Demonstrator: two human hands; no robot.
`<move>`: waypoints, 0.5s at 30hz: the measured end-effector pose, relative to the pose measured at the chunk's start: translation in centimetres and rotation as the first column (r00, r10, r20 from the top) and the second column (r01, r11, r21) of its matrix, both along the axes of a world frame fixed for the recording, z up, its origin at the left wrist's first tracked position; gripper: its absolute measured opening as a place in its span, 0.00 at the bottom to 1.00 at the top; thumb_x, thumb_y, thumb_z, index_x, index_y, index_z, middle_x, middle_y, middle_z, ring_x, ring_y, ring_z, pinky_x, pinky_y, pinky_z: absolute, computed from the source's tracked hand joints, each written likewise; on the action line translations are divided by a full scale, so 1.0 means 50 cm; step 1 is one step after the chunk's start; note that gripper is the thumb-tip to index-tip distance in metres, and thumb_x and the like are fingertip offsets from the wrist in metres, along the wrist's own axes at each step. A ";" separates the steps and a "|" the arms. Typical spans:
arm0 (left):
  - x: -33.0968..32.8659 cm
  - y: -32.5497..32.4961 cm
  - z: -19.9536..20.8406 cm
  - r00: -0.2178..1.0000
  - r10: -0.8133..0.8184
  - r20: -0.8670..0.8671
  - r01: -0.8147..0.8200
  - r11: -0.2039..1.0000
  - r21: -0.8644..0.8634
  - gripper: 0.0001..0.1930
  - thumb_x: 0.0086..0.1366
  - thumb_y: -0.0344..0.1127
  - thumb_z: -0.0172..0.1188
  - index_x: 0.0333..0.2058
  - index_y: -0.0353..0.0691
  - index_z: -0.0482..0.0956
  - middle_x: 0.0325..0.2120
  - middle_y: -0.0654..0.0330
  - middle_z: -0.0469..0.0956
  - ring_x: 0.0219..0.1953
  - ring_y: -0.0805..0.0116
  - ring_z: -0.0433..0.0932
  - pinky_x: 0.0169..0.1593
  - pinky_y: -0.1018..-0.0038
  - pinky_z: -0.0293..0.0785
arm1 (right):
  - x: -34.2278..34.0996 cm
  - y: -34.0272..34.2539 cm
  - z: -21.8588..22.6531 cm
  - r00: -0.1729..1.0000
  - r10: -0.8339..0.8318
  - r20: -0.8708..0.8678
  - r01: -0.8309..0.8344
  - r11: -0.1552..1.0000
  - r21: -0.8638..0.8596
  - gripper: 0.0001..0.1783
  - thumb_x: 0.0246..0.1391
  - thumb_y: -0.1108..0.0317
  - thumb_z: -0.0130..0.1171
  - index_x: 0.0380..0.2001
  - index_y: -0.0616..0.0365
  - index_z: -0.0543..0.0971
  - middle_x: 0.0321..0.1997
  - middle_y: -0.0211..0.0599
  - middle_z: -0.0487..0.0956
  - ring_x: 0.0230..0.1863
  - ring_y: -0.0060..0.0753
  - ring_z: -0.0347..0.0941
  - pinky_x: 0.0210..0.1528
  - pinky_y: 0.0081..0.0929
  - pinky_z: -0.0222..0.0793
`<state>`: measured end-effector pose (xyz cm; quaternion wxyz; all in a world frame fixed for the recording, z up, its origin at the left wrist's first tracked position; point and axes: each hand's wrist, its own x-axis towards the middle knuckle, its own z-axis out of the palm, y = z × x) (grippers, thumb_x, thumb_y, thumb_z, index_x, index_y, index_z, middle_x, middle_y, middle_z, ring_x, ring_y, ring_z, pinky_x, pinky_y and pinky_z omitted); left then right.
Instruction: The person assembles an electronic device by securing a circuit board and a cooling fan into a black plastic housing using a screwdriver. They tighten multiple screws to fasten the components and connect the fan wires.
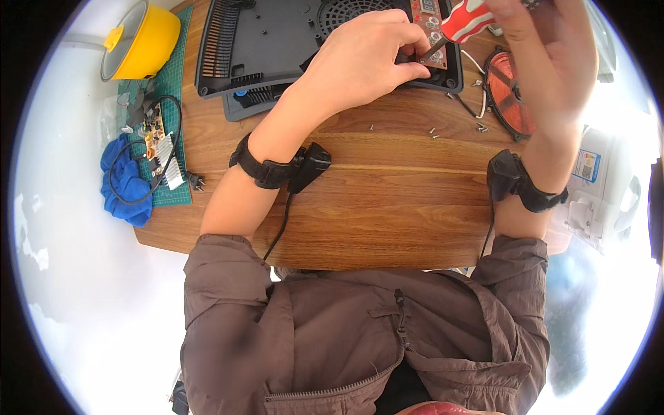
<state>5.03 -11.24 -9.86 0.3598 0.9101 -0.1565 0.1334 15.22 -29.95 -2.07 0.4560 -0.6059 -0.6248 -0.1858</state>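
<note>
My right hand (553, 62) is closed around the red-and-white handle of a screwdriver (467, 22). Its shaft slants down and left to the edge of a narrow brown circuit board (434, 34) with a small display. Beside the screwdriver's tip, my left hand (363, 59) pinches thumb and fingers together; whatever lies between them is too hidden to name. Under both hands is a black plastic housing (283, 41) with slotted vents and a round fan grille (354, 15). The circuit board lies along the housing's right side.
A copper coil disc (503, 93) sits right of the housing, beside a white wire (482, 100). Several loose screws (482, 127) dot the wooden table (387, 207). At left, a green mat (181, 76) bears a yellow pot (152, 45), a component board (153, 128), a black cord and a blue cloth (126, 183).
</note>
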 end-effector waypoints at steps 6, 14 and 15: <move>-0.015 -0.001 -0.041 0.984 0.131 0.119 -0.137 0.990 0.045 0.09 0.65 0.41 0.67 0.37 0.42 0.83 0.33 0.62 0.80 0.40 0.58 0.79 0.43 0.62 0.77 | -0.090 0.089 -0.007 0.920 -0.368 -0.133 0.380 0.921 0.084 0.26 0.67 0.67 0.50 0.65 0.67 0.69 0.59 0.44 0.76 0.54 0.27 0.75 0.57 0.23 0.73; -0.008 -0.013 -0.041 0.979 0.113 0.170 -0.131 0.986 0.102 0.08 0.67 0.41 0.65 0.39 0.44 0.83 0.35 0.63 0.80 0.43 0.60 0.79 0.48 0.63 0.79 | -0.037 0.038 0.012 0.990 -0.016 -0.137 0.017 1.000 0.011 0.28 0.69 0.61 0.59 0.66 0.63 0.70 0.57 0.42 0.78 0.47 0.27 0.78 0.51 0.20 0.74; -0.010 -0.012 -0.044 0.977 0.122 0.177 -0.141 0.985 0.100 0.08 0.67 0.41 0.65 0.39 0.44 0.83 0.35 0.63 0.80 0.43 0.60 0.80 0.48 0.63 0.79 | -0.054 0.052 0.014 0.947 -0.245 -0.207 0.253 0.967 0.017 0.27 0.69 0.61 0.58 0.65 0.64 0.71 0.56 0.42 0.79 0.47 0.28 0.79 0.51 0.20 0.74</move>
